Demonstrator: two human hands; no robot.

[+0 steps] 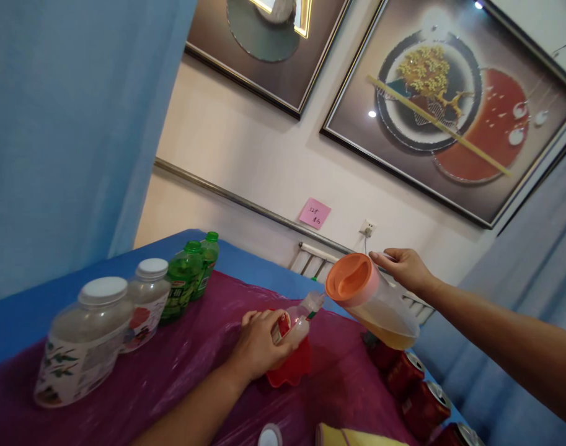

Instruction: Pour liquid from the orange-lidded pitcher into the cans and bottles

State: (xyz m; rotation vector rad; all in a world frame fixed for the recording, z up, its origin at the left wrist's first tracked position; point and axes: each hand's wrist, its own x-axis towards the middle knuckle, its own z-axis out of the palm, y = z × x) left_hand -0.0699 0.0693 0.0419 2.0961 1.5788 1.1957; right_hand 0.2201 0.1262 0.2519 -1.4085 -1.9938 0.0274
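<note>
My left hand [259, 344] is wrapped round a small clear bottle [302, 314] with a red and white label, tilted with its neck to the upper right. Directly beneath lies a red dish [289, 371] with a wavy rim, partly hidden by the hand. My right hand [406, 266] grips the handle of a translucent pitcher [385, 313] with an orange lid [350, 279]. The pitcher leans left, its lid close to the bottle's neck, with yellowish liquid in its lower part. I cannot make out any stream between them.
A purple plastic sheet [171, 384] covers much of the blue table [259, 266]. White-capped jars [85, 347] and green bottles [183, 279] stand left. Several red cans [426, 402] line the right edge. A white cap [269, 435] and yellow cloth [357, 437] lie in front.
</note>
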